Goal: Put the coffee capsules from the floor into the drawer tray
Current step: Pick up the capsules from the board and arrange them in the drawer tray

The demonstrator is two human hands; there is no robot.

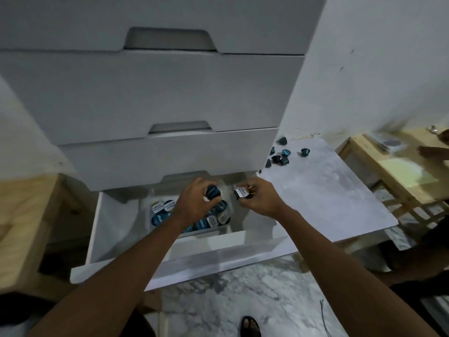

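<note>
Foot: a sandalled foot [250, 325] stands on the marbled floor [243, 295] at the near edge of the view
Forearms: two bare forearms reach forward from the near corners over the drawer front
Drawer: the bottom drawer [116, 239] of a white chest is pulled out; its front panel is nearest, its white inside is open to view
Tray: a clear tray [227, 228] sits inside the drawer, right of the middle, and holds a heap of dark and blue capsules [160, 210], some with white labelled lids turned up
Left hand: the left hand [194, 201] hovers over the tray, fingers closed round a dark capsule with a blue lid [213, 192]
Right hand: the right hand [258, 199] is just beside the left, above the tray's right end, fingertips pinched on a capsule with a white lid [241, 192]
White sheet: a white sheet [328, 195] lies flat on the floor to the right of the chest
Loose capsules: a small cluster of dark capsules [283, 154] lies on the far end of the sheet, near the wall, well apart from the tray
Upper drawers: three shut white drawer fronts [145, 93] rise above the open one
Far right: a pale wooden frame [388, 181] stands beyond the sheet; another person's hand [432, 152] shows over it, blurred
</note>
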